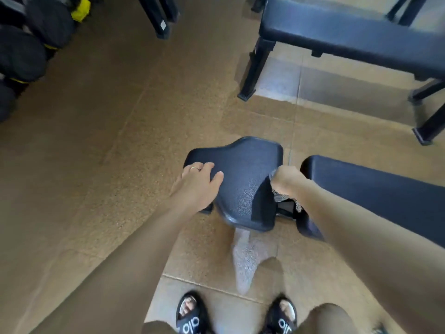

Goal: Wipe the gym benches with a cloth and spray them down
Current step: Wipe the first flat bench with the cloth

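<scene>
A dark blue padded bench seat [243,179] stands in front of me, with the long back pad [375,191] of the same bench running off to the right. My left hand [197,184] rests on the seat's left edge, fingers spread over the padding. My right hand [286,179] sits at the seat's right edge, in the gap between seat and back pad, and grips a light patterned cloth [280,195] that hangs below the fist. No spray bottle is in view.
A second dark flat bench [349,32] on black legs stands at the upper right. Black weight plates with yellow marks [29,47] line the left edge. A black frame leg [159,18] is at top centre. My sandalled feet [236,317] stand on the brown floor.
</scene>
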`<state>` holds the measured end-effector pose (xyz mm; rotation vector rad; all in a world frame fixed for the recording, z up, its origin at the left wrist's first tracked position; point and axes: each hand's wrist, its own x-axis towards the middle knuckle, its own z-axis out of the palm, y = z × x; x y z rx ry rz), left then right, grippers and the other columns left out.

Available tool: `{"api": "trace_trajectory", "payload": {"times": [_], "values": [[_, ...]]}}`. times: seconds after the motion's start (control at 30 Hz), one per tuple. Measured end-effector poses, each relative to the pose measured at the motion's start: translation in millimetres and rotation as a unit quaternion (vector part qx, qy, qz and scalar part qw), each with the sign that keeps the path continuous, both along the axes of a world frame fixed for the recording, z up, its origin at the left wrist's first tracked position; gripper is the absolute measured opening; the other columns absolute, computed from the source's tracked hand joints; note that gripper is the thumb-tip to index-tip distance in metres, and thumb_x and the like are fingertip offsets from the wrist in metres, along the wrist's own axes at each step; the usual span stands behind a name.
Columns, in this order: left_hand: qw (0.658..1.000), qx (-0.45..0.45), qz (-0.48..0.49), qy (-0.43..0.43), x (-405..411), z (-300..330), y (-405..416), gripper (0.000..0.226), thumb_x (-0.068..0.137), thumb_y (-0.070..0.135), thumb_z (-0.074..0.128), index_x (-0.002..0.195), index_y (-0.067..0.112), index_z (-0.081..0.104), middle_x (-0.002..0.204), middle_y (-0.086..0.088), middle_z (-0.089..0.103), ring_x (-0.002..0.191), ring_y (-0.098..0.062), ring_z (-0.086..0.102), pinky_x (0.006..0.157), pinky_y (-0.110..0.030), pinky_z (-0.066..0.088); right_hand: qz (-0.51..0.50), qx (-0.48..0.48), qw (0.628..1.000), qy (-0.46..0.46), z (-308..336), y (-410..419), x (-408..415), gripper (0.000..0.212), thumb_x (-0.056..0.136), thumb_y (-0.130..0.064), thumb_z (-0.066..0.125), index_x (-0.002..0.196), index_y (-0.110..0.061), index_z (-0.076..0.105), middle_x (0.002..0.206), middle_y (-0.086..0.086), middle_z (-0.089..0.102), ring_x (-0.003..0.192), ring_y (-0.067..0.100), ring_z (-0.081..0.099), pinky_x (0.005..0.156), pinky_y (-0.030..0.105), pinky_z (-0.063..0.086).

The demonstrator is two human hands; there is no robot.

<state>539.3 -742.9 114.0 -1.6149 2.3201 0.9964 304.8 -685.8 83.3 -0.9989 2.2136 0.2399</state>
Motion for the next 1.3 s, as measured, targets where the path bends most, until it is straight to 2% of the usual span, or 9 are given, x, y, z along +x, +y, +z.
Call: {"api": "trace_trajectory", "payload": {"times": [0.17,0.33,0.47,0.6,0.77,0.93,1.1,1.2,1.3], "values": [[0.982,0.146,0.076,0.088,-5,134,-17,0.057,0.105,0.052,0.039,0.155,0.026,0.035,0.156,-0.005,0.039,0.141,-0.027,0.041,0.114,-0.044,0.036,-0.05,-0.077,0.986,-0.142,139,-16,48,0.027,0.099,-0.011,0.038,0.074,-0.014,0.046,0.063,0.004,0.045,0.064,0.025,0.048,0.065,0.04,0.052],[0.928,0.243,0.197,0.204,-11,266,-44,0.027,0.103,0.039,0.056,0.111,0.013,0.055,0.115,-0.008,0.059,0.106,-0.023,0.059,0.075,-0.031,0.044,-0.138,-0.232,0.922,-0.278,284,-53,101,0.033,0.103,-0.016,0.044,0.128,-0.018,0.066,0.11,-0.002,0.067,0.087,0.016,0.06,0.076,0.031,0.055],[0.848,0.362,0.265,0.282,3,335,-73,0.062,0.087,0.048,0.073,0.132,0.01,0.057,0.118,-0.012,0.074,0.104,-0.027,0.074,0.079,-0.035,0.063,-0.211,-0.296,0.864,-0.348,362,-66,123,0.041,0.102,-0.005,0.04,0.134,-0.016,0.062,0.122,-0.001,0.066,0.106,0.014,0.062,0.095,0.023,0.049],[0.861,0.369,0.221,0.271,0,374,-100,0.036,0.1,0.031,0.064,0.128,0.009,0.061,0.114,-0.011,0.076,0.106,-0.027,0.074,0.087,-0.037,0.062,-0.238,-0.327,0.832,-0.38,398,-75,115,0.048,0.1,-0.008,0.041,0.142,-0.026,0.056,0.138,-0.008,0.058,0.124,0.012,0.055,0.109,0.032,0.044],[0.871,0.387,0.168,0.253,-34,403,-132,0.019,0.102,0.017,0.059,0.12,0.012,0.062,0.118,-0.013,0.074,0.112,-0.029,0.071,0.095,-0.038,0.059,-0.231,-0.341,0.833,-0.369,411,-98,94,0.061,0.094,-0.003,0.042,0.147,-0.032,0.048,0.128,-0.012,0.062,0.113,0.009,0.062,0.09,0.024,0.051],[0.897,0.366,0.135,0.208,-64,423,-179,0.023,0.1,0.013,0.055,0.122,0.012,0.061,0.116,-0.013,0.075,0.109,-0.028,0.072,0.098,-0.042,0.058,-0.245,-0.313,0.842,-0.365,411,-137,60,0.084,0.079,-0.009,0.059,0.156,-0.03,0.031,0.139,0.006,0.057,0.119,0.021,0.061,0.099,0.047,0.054],[0.9,0.373,0.106,0.2,-80,443,-244,0.028,0.1,0.018,0.054,0.127,0.012,0.06,0.118,-0.008,0.076,0.112,-0.025,0.071,0.103,-0.043,0.055,-0.292,-0.279,0.803,-0.439,422,-188,21,0.111,0.065,-0.012,0.081,0.158,-0.032,0.024,0.147,0.005,0.046,0.13,0.026,0.052,0.115,0.052,0.036],[0.885,0.411,0.071,0.206,-86,456,-283,0.029,0.102,0.02,0.051,0.131,0.016,0.057,0.123,-0.005,0.074,0.116,-0.022,0.069,0.097,-0.037,0.055,-0.316,-0.277,0.749,-0.512,432,-218,1,0.077,0.076,-0.003,0.069,0.147,-0.014,0.042,0.13,0.012,0.065,0.119,0.026,0.062,0.107,0.043,0.046],[0.88,0.428,0.038,0.203,-96,458,-326,0.027,0.103,0.02,0.052,0.129,0.017,0.057,0.126,-0.005,0.072,0.117,-0.022,0.069,0.101,-0.038,0.054,-0.295,-0.276,0.768,-0.497,439,-255,-6,0.041,0.086,0.004,0.06,0.125,-0.003,0.062,0.117,0.013,0.072,0.105,0.023,0.069,0.085,0.03,0.055]]}}
